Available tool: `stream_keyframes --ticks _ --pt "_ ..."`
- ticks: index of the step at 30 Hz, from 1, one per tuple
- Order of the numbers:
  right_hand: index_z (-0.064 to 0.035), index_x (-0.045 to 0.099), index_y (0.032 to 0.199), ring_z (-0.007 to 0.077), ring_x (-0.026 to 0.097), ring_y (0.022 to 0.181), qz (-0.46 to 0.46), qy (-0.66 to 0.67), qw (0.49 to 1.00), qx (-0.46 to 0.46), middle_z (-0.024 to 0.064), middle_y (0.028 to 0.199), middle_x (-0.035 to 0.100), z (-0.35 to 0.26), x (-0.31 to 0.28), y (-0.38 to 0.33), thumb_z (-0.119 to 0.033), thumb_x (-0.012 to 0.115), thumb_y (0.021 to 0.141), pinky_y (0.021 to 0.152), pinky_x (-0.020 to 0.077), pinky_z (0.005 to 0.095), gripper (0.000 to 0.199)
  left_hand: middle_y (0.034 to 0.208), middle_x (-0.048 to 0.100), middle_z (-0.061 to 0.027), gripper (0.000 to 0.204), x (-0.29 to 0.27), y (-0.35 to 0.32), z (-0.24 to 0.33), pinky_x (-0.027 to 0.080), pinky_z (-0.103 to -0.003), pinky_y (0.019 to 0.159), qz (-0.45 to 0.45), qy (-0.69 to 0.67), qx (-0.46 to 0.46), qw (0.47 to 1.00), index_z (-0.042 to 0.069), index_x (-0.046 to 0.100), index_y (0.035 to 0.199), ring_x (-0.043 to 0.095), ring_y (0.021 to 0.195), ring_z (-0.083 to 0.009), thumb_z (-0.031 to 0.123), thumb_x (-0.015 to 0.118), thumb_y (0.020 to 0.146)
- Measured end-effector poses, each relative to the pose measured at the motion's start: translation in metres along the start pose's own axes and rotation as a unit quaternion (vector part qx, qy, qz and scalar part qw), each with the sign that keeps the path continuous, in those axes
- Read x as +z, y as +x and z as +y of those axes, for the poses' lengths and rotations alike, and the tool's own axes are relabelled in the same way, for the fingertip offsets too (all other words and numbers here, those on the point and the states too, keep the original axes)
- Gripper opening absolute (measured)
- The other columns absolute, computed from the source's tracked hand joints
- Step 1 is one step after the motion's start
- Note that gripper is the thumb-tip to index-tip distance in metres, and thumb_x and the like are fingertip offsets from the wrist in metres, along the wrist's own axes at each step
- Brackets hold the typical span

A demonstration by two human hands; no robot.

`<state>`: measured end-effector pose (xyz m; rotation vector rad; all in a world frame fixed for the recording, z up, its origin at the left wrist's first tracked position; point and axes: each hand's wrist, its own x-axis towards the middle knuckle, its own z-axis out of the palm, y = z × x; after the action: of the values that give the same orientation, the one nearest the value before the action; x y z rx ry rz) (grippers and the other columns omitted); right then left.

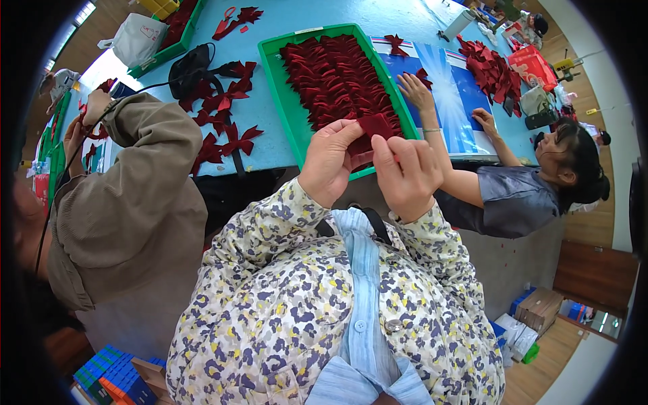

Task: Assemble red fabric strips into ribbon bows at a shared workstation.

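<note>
In front of my chest I hold a dark red velvety ribbon piece (376, 125) just above the near end of a green tray (268, 64). My left hand (327, 160) pinches it from the left, thumb on top. The fingers of my right hand (409, 174) are curled closed at its lower right edge. Part of the ribbon is hidden behind my fingers, so its full shape cannot be made out. Rows of dark red bows (334, 77) fill the tray, packed tightly together.
Loose red bows (229, 142) and a black bag (191, 71) lie left of the tray. A co-worker's hand (415, 91) rests right of it, near a blue-and-white sheet (439, 101) and a pile of red ribbon (487, 73). Another person's sleeve (145, 135) is close on my left.
</note>
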<state>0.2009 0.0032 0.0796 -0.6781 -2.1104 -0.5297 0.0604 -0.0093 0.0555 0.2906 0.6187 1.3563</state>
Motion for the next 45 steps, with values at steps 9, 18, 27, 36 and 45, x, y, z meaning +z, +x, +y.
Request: stream_keyframes --ticks 9,18,27,36,45 --pt "-0.0017 0.064 0.092 0.0186 0.054 0.068 -0.009 0.019 1.0 -0.017 0.0047 0.082 0.055 0.009 -0.001 -0.006 -0.007 0.063 0.063 0.056 0.0419 0.0291 0.029 0.094 0.064 -0.0042 0.007 -0.003 0.002 -0.001 0.05 -0.033 0.077 -0.005 0.034 -0.027 0.999 0.01 0.059 0.092 0.061 0.088 -0.0164 0.013 0.053 0.09" --pt "-0.0022 0.065 0.089 0.0188 0.054 0.071 -0.058 0.056 0.994 -0.077 0.0043 0.082 0.055 0.028 -0.012 0.002 -0.003 0.065 0.062 0.058 0.0441 0.0301 0.027 0.09 0.064 -0.0021 0.006 -0.013 0.008 0.006 0.051 -0.032 0.074 -0.007 0.132 -0.056 0.99 0.009 0.059 0.091 0.062 0.082 -0.0135 0.014 0.056 0.089" --pt "-0.0017 0.064 0.095 0.0185 0.055 0.074 -0.125 -0.01 0.984 -0.13 0.0042 0.085 0.056 0.002 -0.011 -0.006 -0.009 0.062 0.068 0.061 0.043 0.0298 0.028 0.081 0.06 0.0015 0.004 -0.018 0.013 -0.002 0.05 -0.03 0.068 -0.008 0.123 -0.096 0.988 0.011 0.059 0.085 0.058 0.073 -0.0105 0.012 0.056 0.087" --pt "-0.0022 0.064 0.099 0.0196 0.055 0.073 -0.102 -0.011 0.994 -0.031 0.0047 0.085 0.055 -0.014 -0.007 -0.022 -0.006 0.063 0.069 0.06 0.0423 0.0314 0.031 0.08 0.057 0.0003 0.006 -0.008 0.003 -0.012 0.048 -0.029 0.069 0.008 -0.016 -0.076 0.997 0.012 0.058 0.083 0.053 0.074 -0.0104 0.009 0.054 0.087" --pt "-0.0036 0.064 0.103 0.0209 0.054 0.073 -0.036 0.033 0.999 0.014 0.0052 0.084 0.054 -0.019 -0.007 -0.03 -0.007 0.069 0.07 0.063 0.0428 0.0326 0.034 0.084 0.059 -0.0019 0.007 0.008 -0.004 -0.01 0.048 -0.031 0.077 0.022 -0.066 -0.065 0.995 0.008 0.059 0.087 0.055 0.079 -0.0139 0.007 0.052 0.086"
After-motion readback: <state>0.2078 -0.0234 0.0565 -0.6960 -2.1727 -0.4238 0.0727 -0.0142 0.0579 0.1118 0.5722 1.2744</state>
